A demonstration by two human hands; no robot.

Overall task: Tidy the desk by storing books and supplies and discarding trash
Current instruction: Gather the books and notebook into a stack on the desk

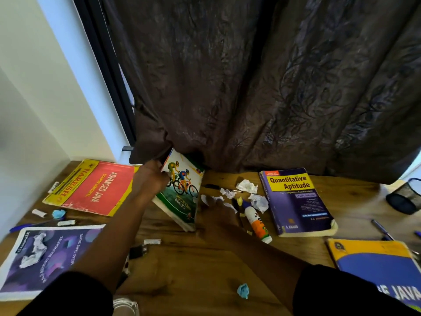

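Blue paper scrap [242, 290] lying nearest on the desk [200, 265]; tidying barely begun. Left hand [151, 176] gripping the Mountain Biking book [182, 192], tilting it up by the curtain [250, 87]. Right hand [218, 210] resting open beside crumpled papers [247, 185]; books, pens, glue bottle [258, 224] all waiting

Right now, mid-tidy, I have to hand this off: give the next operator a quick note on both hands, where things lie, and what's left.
Left hand grips the Mountain Biking book, tilted up on its edge against the curtain. Right hand rests open by the crumpled paper scraps.
Lying flat on the desk: Advanced Java book, Quantitative Aptitude book, glue bottle.
Nothing visibly stored or discarded yet. Left: shelve books, gather pens and glue, bin scraps.
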